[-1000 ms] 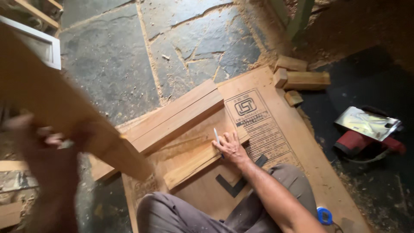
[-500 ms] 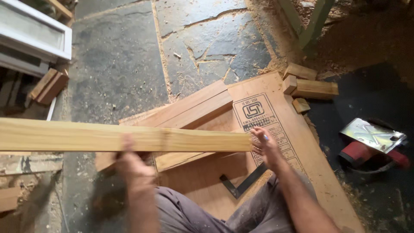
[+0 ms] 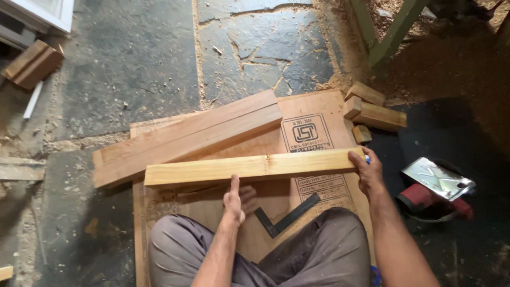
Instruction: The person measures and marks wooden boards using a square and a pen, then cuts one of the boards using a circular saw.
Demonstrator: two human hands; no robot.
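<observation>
Over at the far left there's a wood offcut (image 3: 33, 64) on the stone floor (image 3: 127, 58), up by the white frame (image 3: 45, 11) in the corner. Next come two long reddish planks (image 3: 186, 139) lying diagonally across the far-left corner of the plywood sheet (image 3: 324, 109). The pale wood strip (image 3: 249, 167) has changed most: half a second ago it was up in the air and reaching way past the sheet's left edge, now it's lower and shifted right, lying flat-ish across the middle of the sheet. The left hand (image 3: 235, 199) has the strip's near edge around mid-length, thumb up against the face and fingers curled underneath. A dark metal square (image 3: 287, 214) lies on the sheet near the knees, same spot as before. The right hand (image 3: 366, 171) is wrapped around the strip's right end, fingers closed over it, with something small and blue poking out that I can't make out. Past the sheet's right edge are a few short wood blocks (image 3: 374, 110) and a red power tool (image 3: 435, 194) on the dark floor.
</observation>
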